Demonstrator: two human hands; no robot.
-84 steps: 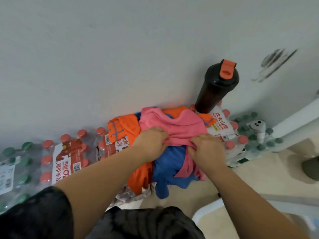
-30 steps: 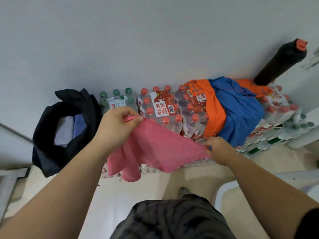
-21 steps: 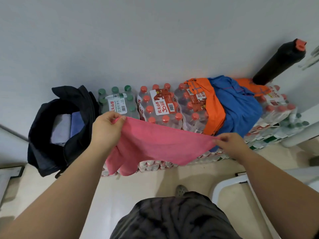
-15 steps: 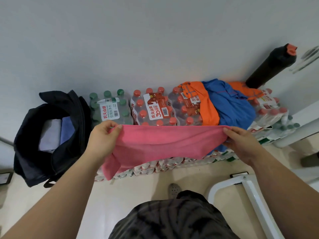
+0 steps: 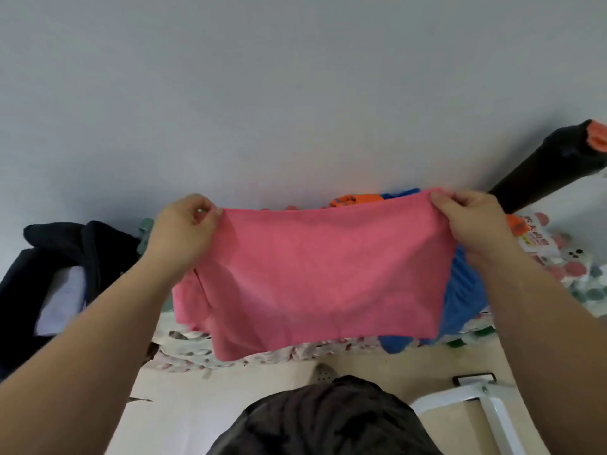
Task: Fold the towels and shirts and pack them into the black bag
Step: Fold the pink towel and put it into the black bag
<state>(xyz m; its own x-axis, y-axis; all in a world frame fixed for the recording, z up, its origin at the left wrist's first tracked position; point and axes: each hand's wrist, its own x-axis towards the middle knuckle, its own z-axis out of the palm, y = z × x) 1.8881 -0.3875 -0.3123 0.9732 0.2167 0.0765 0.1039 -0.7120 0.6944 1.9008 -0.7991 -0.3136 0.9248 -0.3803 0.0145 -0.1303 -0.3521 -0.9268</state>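
Pinching the upper left corner of the pink towel (image 5: 322, 274) between thumb and curled fingers, the left hand (image 5: 179, 231) is holding it up in front of the grey wall (image 5: 295, 93). The right hand (image 5: 473, 224) is gripping the upper right corner the same way, fingers closed on the cloth. Hands are staying well apart, so the top edge is running nearly straight between them. The towel is hanging spread open in the air, with its lower left part doubling over in a fold.

Behind the towel, a blue garment (image 5: 463, 297) and an orange garment (image 5: 356, 200) are lying on shrink-wrapped packs of bottled water (image 5: 558, 261); the towel is hiding most of both. A black bottle (image 5: 551, 165) with an orange cap is standing on the packs at far right.

The black bag (image 5: 19, 290) is sitting at the left edge, mouth open, with pale folded cloth (image 5: 62, 297) showing inside. A white frame (image 5: 492, 408) is standing on the beige floor (image 5: 184, 405) at lower right.
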